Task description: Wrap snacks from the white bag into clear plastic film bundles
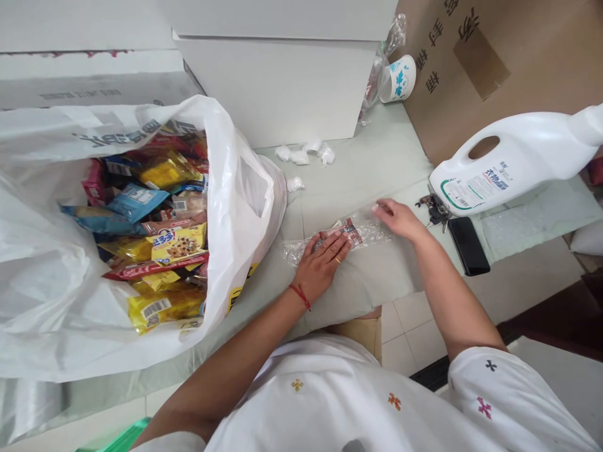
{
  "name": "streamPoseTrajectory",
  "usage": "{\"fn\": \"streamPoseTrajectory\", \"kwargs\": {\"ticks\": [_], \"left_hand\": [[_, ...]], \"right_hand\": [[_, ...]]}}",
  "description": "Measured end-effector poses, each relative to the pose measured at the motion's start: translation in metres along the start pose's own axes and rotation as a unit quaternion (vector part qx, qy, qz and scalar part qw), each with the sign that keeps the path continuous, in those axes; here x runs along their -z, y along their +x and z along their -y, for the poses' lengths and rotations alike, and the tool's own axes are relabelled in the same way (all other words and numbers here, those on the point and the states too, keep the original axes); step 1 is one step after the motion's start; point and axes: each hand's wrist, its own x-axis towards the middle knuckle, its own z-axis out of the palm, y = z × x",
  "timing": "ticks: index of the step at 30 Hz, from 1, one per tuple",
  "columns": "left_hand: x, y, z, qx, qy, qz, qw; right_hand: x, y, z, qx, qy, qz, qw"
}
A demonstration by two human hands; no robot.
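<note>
My left hand point(323, 260) lies flat on a small brown-red snack packet point(354, 231), with its fingers stretched out. The packet is inside or under a clear plastic bag point(372, 227) spread on the table; I cannot tell which. At the bag's right end, my right hand point(399, 218) is closed, its thumb and fingers pinching the clear film. A large white plastic bag point(249, 188) stands open to the left of my hands. Many wrapped snacks fill it, among them a yellow cookie packet point(178, 243) and a blue packet point(137, 202).
White boxes point(277, 88) stand at the back, with crumpled white bits point(299, 156) before them. A paper cup point(398, 79) leans near a brown carton point(527, 69). On the right lie a white detergent bottle point(513, 157), keys point(436, 210) and a black phone point(468, 246) near the table edge.
</note>
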Motion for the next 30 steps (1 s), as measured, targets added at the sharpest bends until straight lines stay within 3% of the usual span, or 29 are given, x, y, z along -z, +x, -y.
{"fn": "streamPoseTrajectory", "kwargs": {"ticks": [3, 9, 15, 20, 22, 24, 27, 30], "left_hand": [[-0.001, 0.000, -0.001, 0.001, -0.006, 0.010, 1.000], [-0.002, 0.001, -0.005, 0.010, -0.010, 0.018, 1.000], [0.003, 0.009, -0.003, 0.040, -0.108, 0.032, 0.993], [0.038, -0.008, 0.020, 0.057, -0.320, -0.081, 0.942], [0.054, -0.017, 0.029, 0.142, -0.327, -0.153, 0.922], [0.062, -0.022, 0.033, 0.249, -0.257, -0.180, 0.916], [0.061, -0.019, 0.031, 0.342, -0.142, -0.093, 0.924], [0.057, -0.011, 0.025, 0.365, -0.157, 0.026, 0.917]], "right_hand": [[-0.013, -0.012, 0.011, 0.015, -0.011, 0.030, 0.999], [-0.021, -0.039, 0.048, 0.065, 0.065, -0.051, 0.994], [-0.079, -0.065, 0.102, 0.175, -0.008, -0.065, 0.982], [-0.100, -0.068, 0.095, 0.226, -0.031, -0.068, 0.971], [-0.103, -0.069, 0.086, 0.256, -0.068, -0.093, 0.960], [-0.107, -0.072, 0.080, 0.268, -0.102, -0.105, 0.952], [-0.112, -0.078, 0.076, 0.258, -0.131, -0.097, 0.952], [-0.117, -0.084, 0.076, 0.246, -0.143, -0.110, 0.952]]}}
